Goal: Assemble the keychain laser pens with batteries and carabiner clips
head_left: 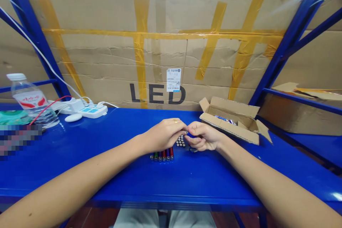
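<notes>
My left hand (pixel 167 134), a ring on one finger, is closed in a pinch above the table. Its fingertips meet those of my right hand (pixel 204 136), which is also pinched shut. Whatever lies between the fingertips is too small and too covered to name. Beneath my left hand a row of slim coloured metal tubes (pixel 164 155), in green, red, blue and other colours, lies side by side, their far ends hidden. Several small silvery button cells (pixel 181 141) are grouped between the hands. A small shiny object (pixel 192 150) rests under my right hand, mostly covered.
An open cardboard box (pixel 229 128) with shiny blue pieces stands behind my right hand. At the left are a power strip (pixel 93 110), cables and a water bottle (pixel 32 99). A large cardboard sheet (pixel 112 57) backs the blue table (pixel 128 181), between blue metal posts.
</notes>
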A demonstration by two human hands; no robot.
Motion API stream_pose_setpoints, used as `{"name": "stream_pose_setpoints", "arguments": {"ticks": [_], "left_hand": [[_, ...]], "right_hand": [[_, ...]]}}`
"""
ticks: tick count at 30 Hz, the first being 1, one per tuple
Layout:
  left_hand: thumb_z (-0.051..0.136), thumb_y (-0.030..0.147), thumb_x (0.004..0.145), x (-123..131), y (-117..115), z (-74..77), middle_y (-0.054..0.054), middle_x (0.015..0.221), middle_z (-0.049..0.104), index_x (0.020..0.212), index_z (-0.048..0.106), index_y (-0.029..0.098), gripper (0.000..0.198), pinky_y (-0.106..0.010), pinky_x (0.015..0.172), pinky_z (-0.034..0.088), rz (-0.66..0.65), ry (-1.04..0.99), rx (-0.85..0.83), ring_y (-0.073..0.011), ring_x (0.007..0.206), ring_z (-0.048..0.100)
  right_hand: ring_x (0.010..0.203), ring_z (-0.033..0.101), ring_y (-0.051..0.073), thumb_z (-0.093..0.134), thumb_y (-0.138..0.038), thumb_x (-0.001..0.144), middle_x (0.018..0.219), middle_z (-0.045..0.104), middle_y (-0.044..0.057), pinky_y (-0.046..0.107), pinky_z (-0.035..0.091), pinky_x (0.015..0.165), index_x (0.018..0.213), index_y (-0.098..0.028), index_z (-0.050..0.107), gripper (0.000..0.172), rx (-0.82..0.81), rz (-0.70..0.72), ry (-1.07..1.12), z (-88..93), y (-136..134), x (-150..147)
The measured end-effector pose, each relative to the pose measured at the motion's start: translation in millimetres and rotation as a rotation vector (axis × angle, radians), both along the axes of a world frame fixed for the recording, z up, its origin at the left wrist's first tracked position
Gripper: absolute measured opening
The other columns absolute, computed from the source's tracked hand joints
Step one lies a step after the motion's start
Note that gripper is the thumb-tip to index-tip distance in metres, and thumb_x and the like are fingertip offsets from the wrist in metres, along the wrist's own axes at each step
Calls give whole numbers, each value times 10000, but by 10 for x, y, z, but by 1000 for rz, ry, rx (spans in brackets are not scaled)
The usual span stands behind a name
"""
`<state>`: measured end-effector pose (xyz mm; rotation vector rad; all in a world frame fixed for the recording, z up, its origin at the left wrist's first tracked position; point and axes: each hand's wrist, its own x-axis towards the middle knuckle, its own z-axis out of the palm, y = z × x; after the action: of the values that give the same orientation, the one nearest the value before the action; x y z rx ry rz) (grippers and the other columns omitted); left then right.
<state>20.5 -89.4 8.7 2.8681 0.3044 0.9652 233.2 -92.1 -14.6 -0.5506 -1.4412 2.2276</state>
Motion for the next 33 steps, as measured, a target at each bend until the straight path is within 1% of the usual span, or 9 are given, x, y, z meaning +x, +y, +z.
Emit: {"name": "stream_pose_setpoints", "arguments": {"ticks": [2, 5, 9, 16, 19, 22, 26, 29, 33], "left_hand": [[438, 174, 948, -2, 18, -4, -82, 933, 669, 987, 601, 161, 168, -300, 808, 488, 2, -13, -25, -173, 902, 616], [452, 169, 945, -8, 52, -13, -62, 926, 672, 990, 597, 161, 152, -285, 807, 489, 54, -19, -70, -159, 884, 625], [462, 168, 943, -17, 101, -35, -46, 924, 675, 981, 599, 163, 142, -272, 814, 480, 90, -9, -87, -149, 875, 626], [488, 201, 936, -24, 163, -30, -39, 950, 683, 973, 620, 168, 141, -261, 788, 470, 145, -16, -151, -137, 857, 618], [524, 211, 913, -46, 202, 15, -31, 905, 687, 920, 632, 168, 116, -261, 745, 466, 190, -28, -172, -137, 811, 612], [553, 220, 892, -103, 300, 52, -27, 872, 691, 894, 637, 166, 100, -266, 713, 460, 289, -46, -182, -139, 765, 607], [540, 183, 882, -147, 521, 8, -50, 865, 685, 886, 658, 158, 121, -298, 752, 456, 369, 144, -54, -169, 801, 612], [522, 148, 872, -67, 687, -98, -80, 870, 669, 873, 676, 147, 154, -304, 747, 451, 344, 350, 63, -193, 827, 616], [475, 106, 869, 97, 820, -215, -93, 823, 662, 813, 685, 134, 218, -302, 750, 451, 317, 497, 125, -201, 825, 626]], "right_hand": [[369, 152, -2, 670, -341, 812, 493, 401, -69, 126, 134, 324, 770, -88, 594, 268, -9, -21, 0, 8, -7, -14], [398, 175, 2, 659, -319, 812, 560, 462, -37, 127, 124, 341, 800, -97, 585, 235, -14, -140, -25, 68, -48, -50], [420, 181, -1, 683, -249, 779, 616, 469, -36, 142, 95, 367, 814, -120, 558, 183, 38, -249, -83, 152, -113, -97], [433, 177, 21, 744, -194, 716, 514, 289, -114, 178, 123, 407, 758, -178, 482, 266, 151, -341, -154, 133, -134, -139], [442, 243, 28, 748, -222, 712, 532, 354, -95, 194, 162, 432, 752, -175, 492, 263, 220, -412, -190, 106, -114, -151], [483, 376, 54, 743, -232, 702, 588, 474, -50, 215, 245, 472, 763, -167, 526, 235, 290, -496, -176, 90, -88, -167], [601, 510, 107, 729, -244, 704, 678, 561, -5, 256, 346, 568, 780, -162, 572, 193, 357, -571, -100, 101, -69, -184], [622, 524, 120, 725, -258, 709, 685, 567, -3, 269, 352, 586, 805, -166, 592, 188, 379, -579, -74, 121, -65, -181], [599, 513, 120, 721, -267, 712, 643, 558, -11, 272, 336, 573, 803, -170, 595, 183, 400, -591, -73, 137, -53, -156]]}}
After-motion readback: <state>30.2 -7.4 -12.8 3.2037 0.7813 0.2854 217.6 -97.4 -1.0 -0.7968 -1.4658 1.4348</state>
